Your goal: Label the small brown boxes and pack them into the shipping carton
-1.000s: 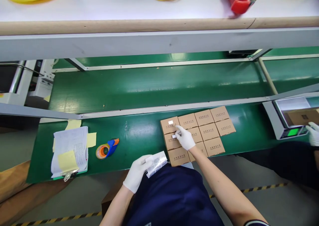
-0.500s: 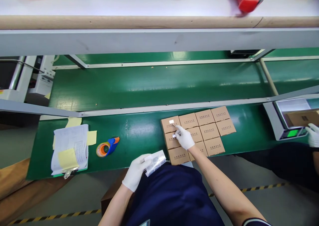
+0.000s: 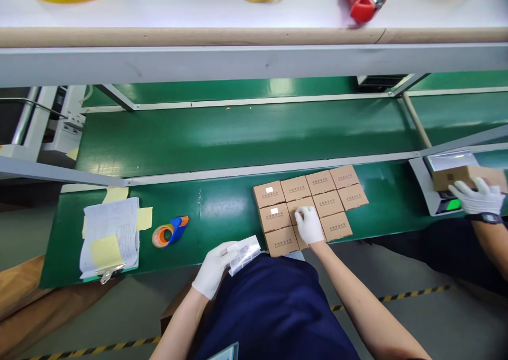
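Observation:
My left hand (image 3: 216, 264), in a white glove, is closed on a sheet of labels (image 3: 245, 254) at the bench's front edge. Small brown cardboard boxes (image 3: 327, 203) with dark print lie side by side in rows to the right of it. One white label (image 3: 269, 190) is on the back-left box, and another label (image 3: 274, 210) is on the box in front of that. My gloved right hand (image 3: 309, 224) hovers over or touches a box in the middle row, its fingers curled together. Whether anything is between those fingertips I cannot make out.
A tape dispenser (image 3: 170, 233) and a clipboard with papers (image 3: 109, 238) lie left on the green bench (image 3: 222, 201). At right, a co-worker's gloved hand (image 3: 480, 196) holds a brown box (image 3: 456, 177) above a scale (image 3: 423, 182). A shelf beam (image 3: 254, 66) crosses above.
My right hand has moved right, off the second left-column box, whose label now shows fully. The co-worker's hand has shifted left with the brown box. The left hand still holds the label sheet.

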The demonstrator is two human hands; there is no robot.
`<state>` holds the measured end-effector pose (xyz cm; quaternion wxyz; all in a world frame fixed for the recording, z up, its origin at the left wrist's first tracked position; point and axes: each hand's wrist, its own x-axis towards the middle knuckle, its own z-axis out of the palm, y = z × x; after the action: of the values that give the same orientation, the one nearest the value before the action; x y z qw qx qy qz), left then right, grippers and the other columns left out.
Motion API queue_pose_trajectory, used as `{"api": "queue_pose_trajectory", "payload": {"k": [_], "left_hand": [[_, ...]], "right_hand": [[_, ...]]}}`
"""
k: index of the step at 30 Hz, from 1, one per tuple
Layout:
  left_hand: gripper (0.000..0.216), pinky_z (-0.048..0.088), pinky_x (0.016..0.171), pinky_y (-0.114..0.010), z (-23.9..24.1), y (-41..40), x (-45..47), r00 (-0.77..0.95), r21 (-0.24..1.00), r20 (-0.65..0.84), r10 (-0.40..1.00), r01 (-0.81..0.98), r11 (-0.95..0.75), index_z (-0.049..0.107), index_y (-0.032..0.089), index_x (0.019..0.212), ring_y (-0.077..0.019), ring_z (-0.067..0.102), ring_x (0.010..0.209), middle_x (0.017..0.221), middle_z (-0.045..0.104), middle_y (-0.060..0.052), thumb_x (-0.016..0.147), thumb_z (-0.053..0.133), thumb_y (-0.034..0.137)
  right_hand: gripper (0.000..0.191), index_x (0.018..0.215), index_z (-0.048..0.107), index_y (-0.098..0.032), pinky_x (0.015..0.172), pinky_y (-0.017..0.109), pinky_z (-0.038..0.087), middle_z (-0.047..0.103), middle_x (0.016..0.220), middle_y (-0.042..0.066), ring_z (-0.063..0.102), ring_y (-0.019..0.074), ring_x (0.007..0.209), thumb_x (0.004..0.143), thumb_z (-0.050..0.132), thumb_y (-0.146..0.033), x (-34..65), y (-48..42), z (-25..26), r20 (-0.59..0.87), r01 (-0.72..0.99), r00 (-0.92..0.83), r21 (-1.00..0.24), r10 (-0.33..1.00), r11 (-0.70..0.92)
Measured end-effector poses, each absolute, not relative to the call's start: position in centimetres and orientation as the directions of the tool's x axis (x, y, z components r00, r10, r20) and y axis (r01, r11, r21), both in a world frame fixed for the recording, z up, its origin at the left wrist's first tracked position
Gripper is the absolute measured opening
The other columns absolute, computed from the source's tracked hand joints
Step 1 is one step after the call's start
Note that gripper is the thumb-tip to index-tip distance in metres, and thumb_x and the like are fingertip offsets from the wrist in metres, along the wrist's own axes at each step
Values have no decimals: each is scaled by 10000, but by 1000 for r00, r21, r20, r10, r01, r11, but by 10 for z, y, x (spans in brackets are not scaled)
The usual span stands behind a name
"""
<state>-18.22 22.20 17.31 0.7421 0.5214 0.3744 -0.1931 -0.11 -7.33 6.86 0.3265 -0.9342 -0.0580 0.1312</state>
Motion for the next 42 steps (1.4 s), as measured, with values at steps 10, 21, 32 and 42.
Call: {"api": "queue_pose_trajectory", "payload": {"k": [10, 21, 32, 42], "left_hand": [[461, 518, 963, -342, 179, 218, -186, 676, 681, -727, 118, 690, 244, 744, 147, 1212, -276, 667, 1141, 1244, 725, -110, 841, 780, 419], [471, 533, 913, -307, 175, 216, -199, 667, 668, -734, 128, 673, 318, 740, 144, 1205, -257, 676, 1111, 1217, 735, -108, 825, 800, 415], [455, 541, 930, -317, 175, 215, -204, 671, 667, -732, 120, 669, 328, 734, 160, 1224, -265, 679, 1130, 1237, 731, -100, 835, 776, 392], [468, 537, 984, -366, 169, 215, -202, 676, 677, -727, 121, 676, 290, 725, 155, 1221, -286, 669, 1164, 1247, 725, -104, 825, 771, 401]], "right_hand": [[230, 797, 632, -211, 769, 282, 413, 652, 772, -10, 597, 166, 762, 934, 523, -360, -61, -68, 70, -484, -146, 806, -722, 342, -676], [214, 800, 629, -211, 796, 294, 415, 679, 819, 6, 610, 179, 798, 932, 505, -324, -69, -65, 51, -454, -78, 817, -697, 355, -713], [189, 813, 619, -203, 822, 299, 417, 686, 856, 31, 618, 192, 841, 938, 499, -278, -71, -62, 51, -439, -30, 822, -669, 363, -742], [184, 856, 579, -197, 763, 321, 379, 668, 892, 74, 609, 213, 834, 947, 537, -350, -71, -47, 65, -492, 19, 812, -517, 315, -856]]}}
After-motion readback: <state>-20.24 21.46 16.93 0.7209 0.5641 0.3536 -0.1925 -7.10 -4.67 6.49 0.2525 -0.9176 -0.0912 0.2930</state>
